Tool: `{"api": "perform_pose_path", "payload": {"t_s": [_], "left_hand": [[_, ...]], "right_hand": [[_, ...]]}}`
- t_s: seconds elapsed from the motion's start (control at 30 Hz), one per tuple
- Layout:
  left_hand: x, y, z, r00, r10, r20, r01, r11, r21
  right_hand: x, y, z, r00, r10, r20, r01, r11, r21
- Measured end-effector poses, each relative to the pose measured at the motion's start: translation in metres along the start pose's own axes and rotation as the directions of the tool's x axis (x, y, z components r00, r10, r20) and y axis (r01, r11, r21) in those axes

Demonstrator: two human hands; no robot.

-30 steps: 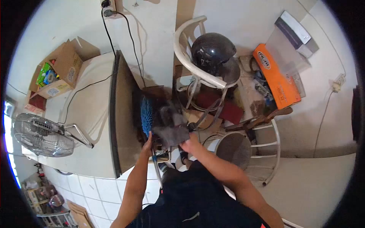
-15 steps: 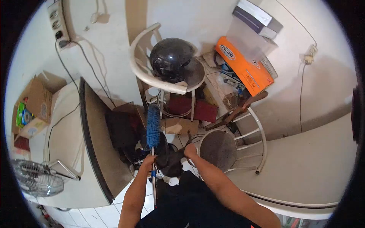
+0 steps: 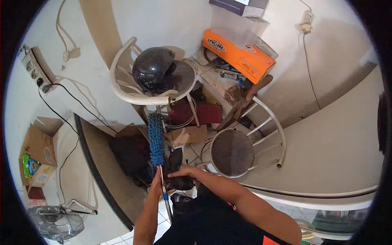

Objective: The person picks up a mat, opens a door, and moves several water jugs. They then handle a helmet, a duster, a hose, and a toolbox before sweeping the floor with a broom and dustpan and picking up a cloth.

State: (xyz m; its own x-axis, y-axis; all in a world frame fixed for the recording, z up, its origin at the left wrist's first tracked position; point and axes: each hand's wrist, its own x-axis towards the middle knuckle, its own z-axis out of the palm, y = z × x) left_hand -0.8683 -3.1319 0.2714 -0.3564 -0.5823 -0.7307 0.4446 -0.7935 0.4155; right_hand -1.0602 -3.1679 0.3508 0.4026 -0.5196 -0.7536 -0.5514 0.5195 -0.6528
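A fluffy blue duster (image 3: 156, 139) on a silver pole stands upright in front of my body, its head toward the chair with the helmet. My left hand (image 3: 157, 183) is wrapped round the pole just below the duster head. Close to the right of the pole, my right hand (image 3: 181, 172) reaches inward over a dark item (image 3: 184, 183); its fingers point at the pole, and what they hold, if anything, is hard to make out. Dark bags or cloths lie beneath both hands.
A black helmet (image 3: 153, 69) rests on a white-framed chair (image 3: 134, 98). Another round-seated chair (image 3: 232, 153) stands at the right. Behind are an orange box (image 3: 240, 55) and red item (image 3: 210, 113). At left are a fan (image 3: 56, 222), carton (image 3: 43, 151) and power strip (image 3: 36, 70).
My right hand has moved left from beside the right chair to near the pole. The view has shifted, so the chairs and boxes appear further left.
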Motion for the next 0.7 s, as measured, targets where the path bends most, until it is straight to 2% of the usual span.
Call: {"api": "perform_pose_path", "payload": {"t_s": [0.1, 0.13, 0.2, 0.23, 0.3, 0.37, 0.4, 0.47, 0.5, 0.53, 0.57, 0.6, 0.67, 0.7], "left_hand": [[-0.012, 0.004, 0.006, 0.996, -0.084, -0.028, 0.084, 0.996, -0.015], [0.003, -0.002, -0.014, 0.998, -0.062, -0.012, 0.062, 0.997, 0.042], [-0.020, 0.015, 0.010, 0.987, -0.015, -0.157, 0.051, 0.971, 0.232], [-0.028, 0.023, 0.018, 0.973, 0.015, -0.229, 0.060, 0.947, 0.317], [-0.032, 0.026, 0.015, 0.968, 0.164, -0.191, -0.048, 0.865, 0.499], [-0.046, 0.026, 0.024, 0.933, 0.304, -0.193, -0.127, 0.779, 0.615], [-0.058, 0.021, 0.019, 0.898, 0.366, -0.245, -0.125, 0.744, 0.656], [-0.068, 0.012, -0.008, 0.755, 0.612, -0.236, -0.208, 0.565, 0.798], [-0.071, 0.009, -0.024, 0.664, 0.716, -0.216, -0.221, 0.464, 0.858], [-0.079, 0.007, -0.041, 0.718, 0.632, -0.291, -0.161, 0.559, 0.814], [-0.086, 0.001, -0.056, 0.700, 0.655, -0.286, -0.202, 0.565, 0.800], [-0.095, -0.003, -0.069, 0.709, 0.620, -0.336, -0.157, 0.603, 0.782], [-0.099, -0.027, -0.104, 0.742, 0.508, -0.437, -0.067, 0.705, 0.706], [-0.099, -0.036, -0.116, 0.762, 0.439, -0.477, -0.028, 0.757, 0.653]], "right_hand": [[0.056, 0.060, 0.034, 0.990, -0.142, 0.000, 0.126, 0.876, 0.465], [0.046, 0.050, 0.037, 0.995, -0.056, -0.086, 0.089, 0.887, 0.454], [0.009, 0.011, 0.045, 0.963, 0.117, -0.244, 0.002, 0.899, 0.437], [0.026, 0.025, 0.055, 0.945, 0.059, -0.320, 0.098, 0.886, 0.453], [0.062, 0.047, 0.073, 0.881, -0.052, -0.470, 0.292, 0.841, 0.455], [0.048, 0.038, 0.068, 0.790, -0.097, -0.606, 0.237, 0.959, 0.155], [0.039, 0.031, 0.070, 0.755, -0.148, -0.639, 0.179, 0.984, -0.017], [0.056, 0.062, 0.049, 0.669, -0.047, -0.742, -0.049, 0.993, -0.107], [0.052, 0.068, 0.034, 0.627, -0.184, -0.757, 0.082, 0.982, -0.171], [0.048, 0.072, 0.017, 0.573, -0.312, -0.758, 0.209, 0.950, -0.234], [0.030, 0.058, 0.008, 0.501, -0.349, -0.792, 0.192, 0.937, -0.291], [0.013, 0.043, -0.001, 0.428, -0.391, -0.815, 0.173, 0.920, -0.351], [0.035, 0.072, -0.034, 0.351, -0.347, -0.870, 0.077, 0.936, -0.342], [0.038, 0.062, -0.041, 0.253, -0.371, -0.894, 0.130, 0.928, -0.349]]}}
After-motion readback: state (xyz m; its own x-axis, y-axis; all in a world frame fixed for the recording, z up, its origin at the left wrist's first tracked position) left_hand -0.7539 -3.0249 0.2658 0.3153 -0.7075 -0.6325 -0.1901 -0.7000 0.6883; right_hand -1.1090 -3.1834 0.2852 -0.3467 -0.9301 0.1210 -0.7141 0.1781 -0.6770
